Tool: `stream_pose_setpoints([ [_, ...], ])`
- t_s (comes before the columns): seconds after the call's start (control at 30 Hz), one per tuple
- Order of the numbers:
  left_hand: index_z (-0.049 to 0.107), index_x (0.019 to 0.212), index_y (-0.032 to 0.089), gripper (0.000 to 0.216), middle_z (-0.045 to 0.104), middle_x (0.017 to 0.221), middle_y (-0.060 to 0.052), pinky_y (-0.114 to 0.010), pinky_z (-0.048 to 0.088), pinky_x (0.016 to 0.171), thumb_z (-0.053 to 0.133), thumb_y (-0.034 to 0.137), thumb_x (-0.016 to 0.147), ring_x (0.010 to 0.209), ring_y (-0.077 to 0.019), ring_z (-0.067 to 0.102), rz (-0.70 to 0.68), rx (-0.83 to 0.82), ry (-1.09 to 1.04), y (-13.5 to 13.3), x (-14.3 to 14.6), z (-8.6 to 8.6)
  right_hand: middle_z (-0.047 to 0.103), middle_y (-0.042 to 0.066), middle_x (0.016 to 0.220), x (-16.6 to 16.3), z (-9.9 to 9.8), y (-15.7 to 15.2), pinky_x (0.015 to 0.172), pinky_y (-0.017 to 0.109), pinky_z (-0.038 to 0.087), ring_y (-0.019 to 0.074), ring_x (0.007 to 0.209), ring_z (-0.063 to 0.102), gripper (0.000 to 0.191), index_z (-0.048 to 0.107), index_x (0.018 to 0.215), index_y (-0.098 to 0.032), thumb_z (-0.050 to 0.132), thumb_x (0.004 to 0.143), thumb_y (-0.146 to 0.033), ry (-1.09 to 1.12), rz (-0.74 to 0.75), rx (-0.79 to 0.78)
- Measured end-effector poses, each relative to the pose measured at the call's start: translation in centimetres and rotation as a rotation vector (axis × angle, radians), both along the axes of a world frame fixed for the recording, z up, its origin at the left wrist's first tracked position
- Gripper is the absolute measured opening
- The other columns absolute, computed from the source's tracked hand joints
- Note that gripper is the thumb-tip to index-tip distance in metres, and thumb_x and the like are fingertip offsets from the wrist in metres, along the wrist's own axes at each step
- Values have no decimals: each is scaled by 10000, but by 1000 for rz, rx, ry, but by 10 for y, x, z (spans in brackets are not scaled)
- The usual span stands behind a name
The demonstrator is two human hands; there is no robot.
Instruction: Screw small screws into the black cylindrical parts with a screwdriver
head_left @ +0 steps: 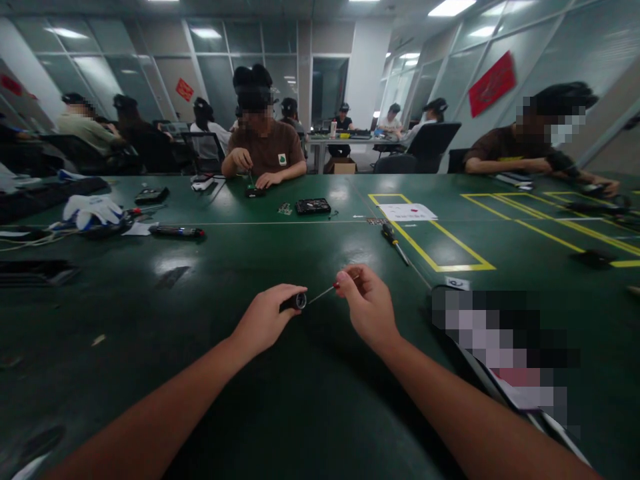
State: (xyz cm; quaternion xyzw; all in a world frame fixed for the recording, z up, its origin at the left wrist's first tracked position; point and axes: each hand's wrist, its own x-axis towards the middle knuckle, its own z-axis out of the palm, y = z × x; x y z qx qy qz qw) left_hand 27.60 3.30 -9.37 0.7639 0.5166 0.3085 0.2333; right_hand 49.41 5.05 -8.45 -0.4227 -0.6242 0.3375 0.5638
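Note:
My left hand [265, 317] is closed around a small black cylindrical part [299, 301], its round, ringed end turned toward the right. Most of that part is hidden by my fingers, so I cannot tell its kind. Between thumb and fingers, my right hand [367, 303] pinches a thin screwdriver [323, 293] with a red collar. The shaft slants down to the left, and its tip is close to the cylinder's round end; whether they touch I cannot tell. Both hands are above the green tabletop [310, 387].
A yellow-black screwdriver [395, 243] lies beyond my right hand, near a paper sheet [409, 212]. A black case [313, 206] sits farther off. White gloves [95, 212] and an electric screwdriver [177, 231] are at left. Co-workers sit across the table.

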Motion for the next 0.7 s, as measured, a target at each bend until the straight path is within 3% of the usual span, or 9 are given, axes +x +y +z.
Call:
stream_pose_setpoints([
  [0.23,688,1267,241,413,713,1272,-20,-405,482,1094,732,135,870,1189,-218,653,100,-27,-88,4,-7,-5,713,22,848,-5,0,-5,731,332,559,182,757,698,209,647,986,-237,632,965,-444,79,38,5],
  [0.5,690,1276,258,412,709,1285,-16,-383,475,1108,722,146,880,1206,-205,648,3,70,-106,1,-10,-5,732,29,898,-6,-5,-6,785,359,568,204,826,735,221,646,1058,-251,606,989,-458,-28,79,22],
  [0.7,686,1291,255,422,708,1295,-26,-392,471,1115,721,162,880,1210,-215,649,13,66,-90,2,-10,-4,736,24,910,-5,-4,-7,787,356,560,202,839,743,202,639,1071,-262,590,1005,-447,-30,61,58],
])
